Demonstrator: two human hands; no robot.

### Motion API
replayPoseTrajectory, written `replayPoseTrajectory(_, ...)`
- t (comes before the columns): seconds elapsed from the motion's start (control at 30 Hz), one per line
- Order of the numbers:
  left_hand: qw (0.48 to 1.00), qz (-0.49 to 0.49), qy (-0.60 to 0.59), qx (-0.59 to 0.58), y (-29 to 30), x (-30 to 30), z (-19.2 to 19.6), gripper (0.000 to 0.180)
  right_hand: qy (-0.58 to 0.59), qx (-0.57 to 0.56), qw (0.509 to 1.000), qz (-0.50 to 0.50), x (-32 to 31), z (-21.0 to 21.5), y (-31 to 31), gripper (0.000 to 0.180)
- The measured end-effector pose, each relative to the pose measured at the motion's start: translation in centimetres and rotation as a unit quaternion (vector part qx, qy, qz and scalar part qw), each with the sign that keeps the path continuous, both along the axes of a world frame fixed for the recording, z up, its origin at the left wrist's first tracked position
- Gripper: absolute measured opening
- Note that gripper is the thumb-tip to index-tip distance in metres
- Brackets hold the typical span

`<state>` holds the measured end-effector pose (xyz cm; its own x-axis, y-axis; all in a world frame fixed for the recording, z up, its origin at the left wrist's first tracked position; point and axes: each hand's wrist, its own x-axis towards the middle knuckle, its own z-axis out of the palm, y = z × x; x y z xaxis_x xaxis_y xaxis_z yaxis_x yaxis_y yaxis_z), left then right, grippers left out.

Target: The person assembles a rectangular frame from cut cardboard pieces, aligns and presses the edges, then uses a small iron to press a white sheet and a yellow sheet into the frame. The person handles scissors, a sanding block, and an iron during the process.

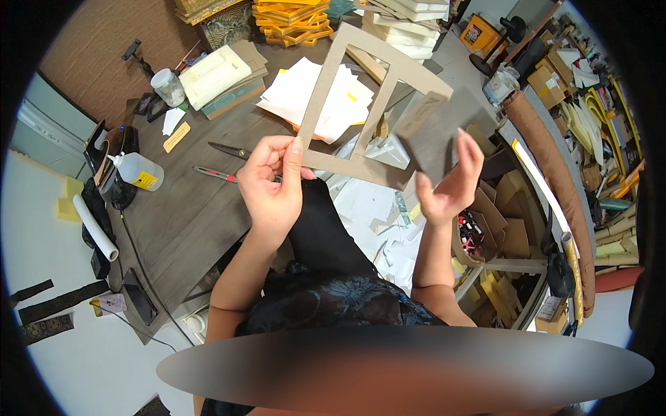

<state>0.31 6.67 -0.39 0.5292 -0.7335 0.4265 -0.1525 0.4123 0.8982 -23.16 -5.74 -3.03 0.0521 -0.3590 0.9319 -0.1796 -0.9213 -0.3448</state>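
Left hand [272,182] pinches the cardboard frame [361,97] by its lower corner, raised above the desk [187,208]; right hand [449,182] grips a grey board [433,128]. Align edges squarely

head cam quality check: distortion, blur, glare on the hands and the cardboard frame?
Head view: heavy fisheye, black corners, the table edges bow toward the rim. Left hand and cardboard frame are sharp and evenly lit; right hand and the grey card piece it holds look slightly soft. White paper stack is bright, near blown out. A smooth blurred oval masks the bottom of the picture.
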Motion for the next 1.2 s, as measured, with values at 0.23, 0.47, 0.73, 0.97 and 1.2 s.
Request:
replayPoseTrajectory(0.23,0.997,0.046,-0.03,0.053,-0.2,1.9,0.3,0.01,-0.094,0.261,0.918,0.284,-1.9,1.8,-4.2,0.096)
replayPoseTrajectory(0.47,0.99,-0.047,0.13,-0.03,-1.8,1.8,-0.2,0.02,-0.222,0.336,0.837,0.372,0.6,-1.8,-2.9,0.079)
replayPoseTrajectory(0.73,0.976,-0.145,0.164,0.005,-1.9,0.7,-2.3,0.019,-0.194,0.227,0.931,0.211,3.5,-1.8,-1.0,0.069)
replayPoseTrajectory(0.97,0.974,-0.152,0.168,0.023,-1.5,0.0,-2.3,0.017,0.053,0.036,0.991,-0.12,5.0,-0.1,-0.7,0.061)
replayPoseTrajectory(1.2,0.963,-0.203,0.171,0.05,-0.9,0.3,-1.6,0.023,0.118,-0.015,0.989,-0.09,6.4,0.2,0.3,0.06)
